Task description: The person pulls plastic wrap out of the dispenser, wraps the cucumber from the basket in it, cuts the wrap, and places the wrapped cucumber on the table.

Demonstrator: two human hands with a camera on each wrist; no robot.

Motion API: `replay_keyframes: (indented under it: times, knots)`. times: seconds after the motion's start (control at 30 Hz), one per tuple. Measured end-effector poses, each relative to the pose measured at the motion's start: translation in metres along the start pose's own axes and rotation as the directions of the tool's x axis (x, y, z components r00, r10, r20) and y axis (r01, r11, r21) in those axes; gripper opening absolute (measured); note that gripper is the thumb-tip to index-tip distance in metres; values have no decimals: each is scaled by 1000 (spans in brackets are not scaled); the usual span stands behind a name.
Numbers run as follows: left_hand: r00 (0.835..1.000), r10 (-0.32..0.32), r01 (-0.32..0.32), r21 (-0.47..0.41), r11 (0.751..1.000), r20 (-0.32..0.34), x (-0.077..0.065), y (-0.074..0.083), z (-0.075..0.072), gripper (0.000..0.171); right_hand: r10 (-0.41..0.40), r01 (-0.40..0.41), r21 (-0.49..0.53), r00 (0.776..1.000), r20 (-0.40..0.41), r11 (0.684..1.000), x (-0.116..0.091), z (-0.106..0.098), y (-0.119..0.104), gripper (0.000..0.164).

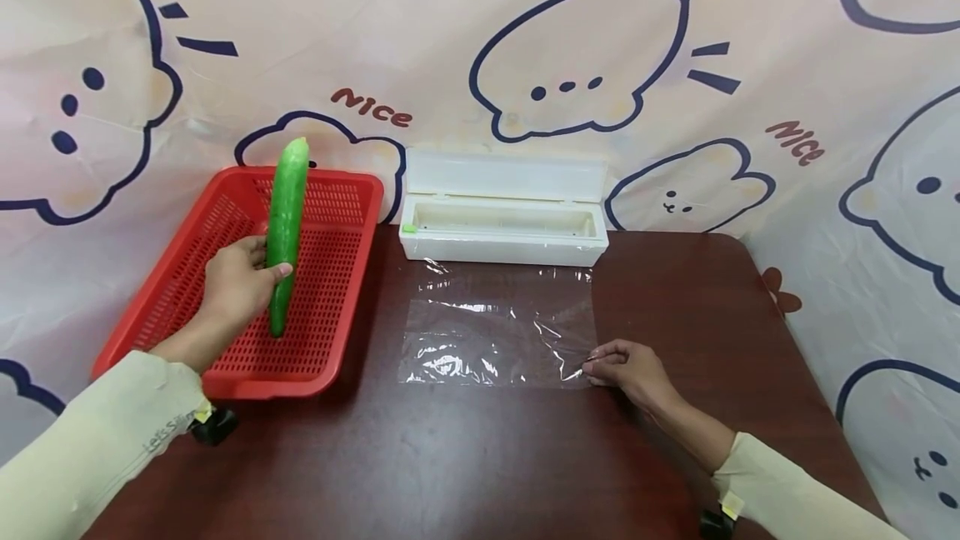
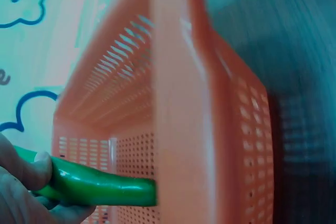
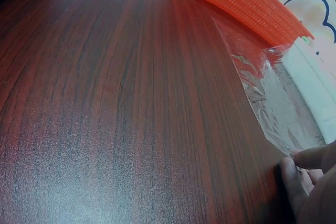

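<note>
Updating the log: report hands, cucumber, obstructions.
Left hand grips cucumber at red basket. Right hand pinches plastic film's corner. Basket rim between cucumber and film.

Long smooth green cucumber (image 1: 287, 207): glossy mid-green, going pale yellow-green at the top tip. Red rectangular perforated plastic basket (image 1: 270, 389): solid red, slot-and-hole grid on walls and floor; looks orange in left wrist view. Clear thin plastic film sheet (image 1: 465, 340): colourless, white glare streaks. White long plastic box (image 1: 502, 251): plain white, bright green tab (image 1: 408, 228) at its left end. Dark reddish-brown wood-grain tabletop (image 1: 465, 465): darker grain streaks. Off-white printed backdrop (image 1: 420, 48): navy-outlined cloud characters with dot faces, reddish-brown "Nice" lettering; cyan-tinted in left wrist view. Pale cream fabric sleeves (image 1: 97, 440): small dark lettering on left.
</note>
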State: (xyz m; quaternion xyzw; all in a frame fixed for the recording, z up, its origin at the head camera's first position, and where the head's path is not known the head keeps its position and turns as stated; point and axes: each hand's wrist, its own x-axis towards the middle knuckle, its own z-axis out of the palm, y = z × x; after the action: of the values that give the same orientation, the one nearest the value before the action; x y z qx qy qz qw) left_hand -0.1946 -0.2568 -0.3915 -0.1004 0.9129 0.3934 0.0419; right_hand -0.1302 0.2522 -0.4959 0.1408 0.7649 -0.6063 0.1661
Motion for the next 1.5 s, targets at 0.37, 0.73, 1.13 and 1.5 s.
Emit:
replay_keyframes:
  times: [0.37,0.73,1.13,1.5]
  knots:
    - [991,105,-109,-55,992,-80,-11,21,-12,62,-6,6,7,1000,-4,1000,0,0,1,33]
    - [965,232,-236,-21,971,-118,-26,51,-8,62,9,-9,7,1000,-7,1000,-1,0,1,34]
    - [919,358,-365,-10,931,-162,-36,80,11,61,4,-4,2,1000,2,1000,-2,-1,1,39]
    - [871,478,-481,1,877,-109,-46,101,38,60,2,-2,-5,1000,8,1000,-2,-1,0,40]
